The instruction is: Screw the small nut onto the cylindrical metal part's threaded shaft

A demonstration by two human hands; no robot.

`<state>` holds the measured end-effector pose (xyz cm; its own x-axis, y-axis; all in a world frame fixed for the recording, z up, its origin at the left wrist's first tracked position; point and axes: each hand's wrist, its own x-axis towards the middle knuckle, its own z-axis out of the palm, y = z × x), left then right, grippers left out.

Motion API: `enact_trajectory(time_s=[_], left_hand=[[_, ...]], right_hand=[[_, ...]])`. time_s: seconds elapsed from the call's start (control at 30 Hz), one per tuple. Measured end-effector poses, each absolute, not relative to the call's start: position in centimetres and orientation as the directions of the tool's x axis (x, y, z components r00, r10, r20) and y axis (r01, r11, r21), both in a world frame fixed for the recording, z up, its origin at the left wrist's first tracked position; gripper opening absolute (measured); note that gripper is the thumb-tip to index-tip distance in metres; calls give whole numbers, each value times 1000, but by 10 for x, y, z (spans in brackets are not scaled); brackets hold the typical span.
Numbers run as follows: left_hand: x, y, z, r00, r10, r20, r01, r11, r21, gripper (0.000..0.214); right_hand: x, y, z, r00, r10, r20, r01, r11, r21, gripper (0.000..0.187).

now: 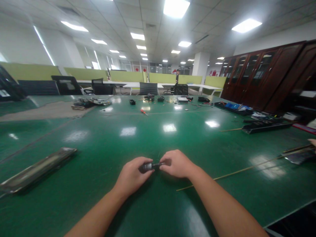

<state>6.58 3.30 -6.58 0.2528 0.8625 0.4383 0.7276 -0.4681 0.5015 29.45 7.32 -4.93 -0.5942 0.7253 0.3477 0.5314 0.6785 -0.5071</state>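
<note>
My left hand [132, 176] and my right hand [178, 163] meet over the glossy green table [103, 144], low in the middle of the head view. Between them they hold a small dark cylindrical part [149, 166], lying roughly level. The left fingers wrap its thicker left end; the right fingers pinch its thinner right end. Most of the part is hidden under the fingers.
A long flat metal strip [37, 169] lies at the left. A thin rod [234, 171] runs right toward dark parts [297, 157]. A black tray [265, 126], a red screwdriver [144, 112] and small tools sit farther back. Another person's fingertip [313, 142] shows at the right edge.
</note>
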Motion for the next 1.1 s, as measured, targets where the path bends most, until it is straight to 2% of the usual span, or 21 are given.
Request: enact_trajectory(time_s=[1.1], left_hand=[[65,32,-59,225,845,485,734,-474,486,23]], right_hand=[[300,77,-50,-579,730,363,534,676,-508,13]])
